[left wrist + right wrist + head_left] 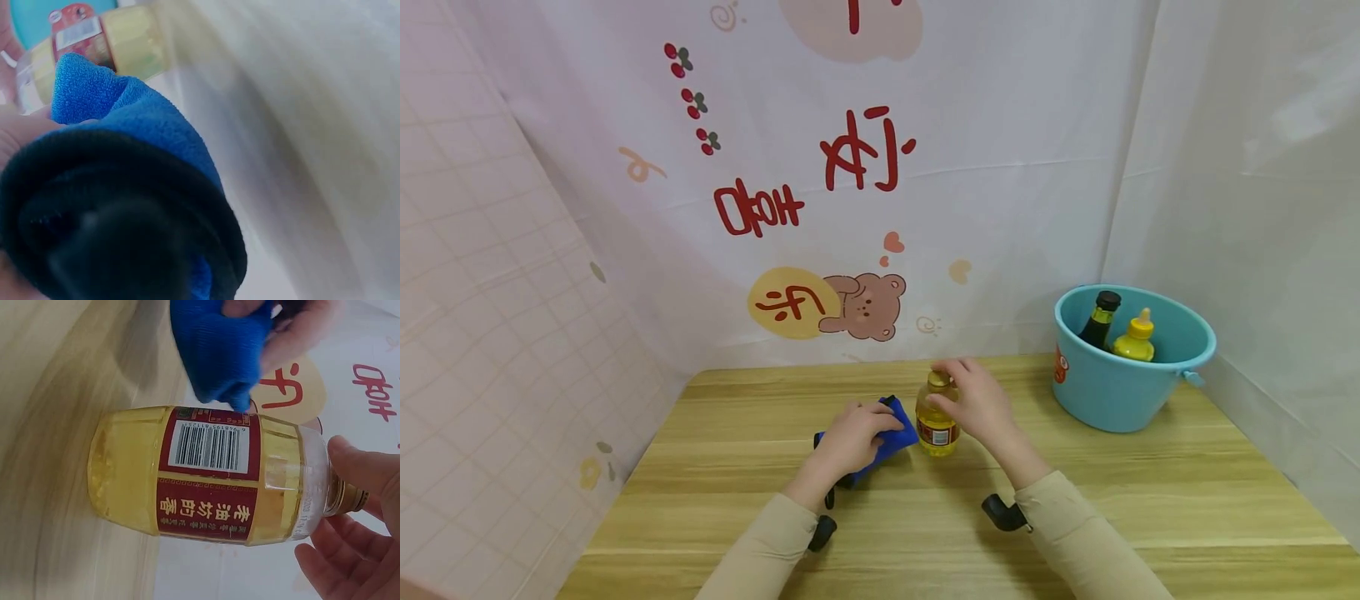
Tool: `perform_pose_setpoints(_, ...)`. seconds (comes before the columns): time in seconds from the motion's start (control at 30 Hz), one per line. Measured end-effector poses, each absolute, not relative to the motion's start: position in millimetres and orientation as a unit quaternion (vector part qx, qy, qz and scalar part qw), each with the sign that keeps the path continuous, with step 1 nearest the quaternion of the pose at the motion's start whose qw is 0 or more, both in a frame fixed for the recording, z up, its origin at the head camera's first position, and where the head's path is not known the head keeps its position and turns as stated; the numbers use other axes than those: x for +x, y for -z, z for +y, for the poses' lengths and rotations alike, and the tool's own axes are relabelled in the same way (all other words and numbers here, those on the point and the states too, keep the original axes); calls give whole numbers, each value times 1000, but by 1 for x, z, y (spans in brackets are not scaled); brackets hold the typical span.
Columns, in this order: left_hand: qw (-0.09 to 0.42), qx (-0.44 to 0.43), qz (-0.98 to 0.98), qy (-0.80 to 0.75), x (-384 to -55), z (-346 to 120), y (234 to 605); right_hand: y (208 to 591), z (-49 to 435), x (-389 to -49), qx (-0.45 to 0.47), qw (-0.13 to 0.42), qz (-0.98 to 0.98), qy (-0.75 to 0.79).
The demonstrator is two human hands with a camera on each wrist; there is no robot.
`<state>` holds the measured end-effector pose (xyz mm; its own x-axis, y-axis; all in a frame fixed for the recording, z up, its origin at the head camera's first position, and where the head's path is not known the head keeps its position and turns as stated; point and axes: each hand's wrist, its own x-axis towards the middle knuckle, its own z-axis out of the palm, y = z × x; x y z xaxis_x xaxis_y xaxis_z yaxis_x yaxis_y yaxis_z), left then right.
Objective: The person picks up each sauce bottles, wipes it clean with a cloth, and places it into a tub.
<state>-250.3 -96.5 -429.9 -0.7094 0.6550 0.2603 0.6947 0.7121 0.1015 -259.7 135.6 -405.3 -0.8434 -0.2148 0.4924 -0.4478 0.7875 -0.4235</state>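
My left hand [852, 435] grips a folded blue towel [901, 435] with dark edging, close to the left side of an oil bottle [934, 443]. In the left wrist view the rolled towel [156, 122] fills the middle, its black edge toward the camera. My right hand [983, 406] holds the bottle around its neck, just below the gold cap. Clear plastic shows yellow oil inside, and a dark red label with a barcode [211, 447] faces the right wrist camera. A corner of the towel [215, 369] hangs right at the label's edge in that view.
At the back right of the wooden table [737, 517] stands a light blue bucket [1105, 396]. Inside it are a dark bottle [1097, 323] with a black cap and a yellow squeeze bottle [1135, 340]. A printed white curtain [1000, 208] hangs behind the table.
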Motion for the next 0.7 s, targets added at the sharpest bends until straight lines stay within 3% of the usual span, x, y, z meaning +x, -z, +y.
perform_pose_setpoints(0.37, 131, -362, -904, 185, -253, -104, 409, 403, 138, -261, 224, 222, -906, -283)
perform_pose_setpoints(0.7, 220, -397, -855, 250, -255, -100, 391, 405, 149, -267, 299, 186, -875, -332)
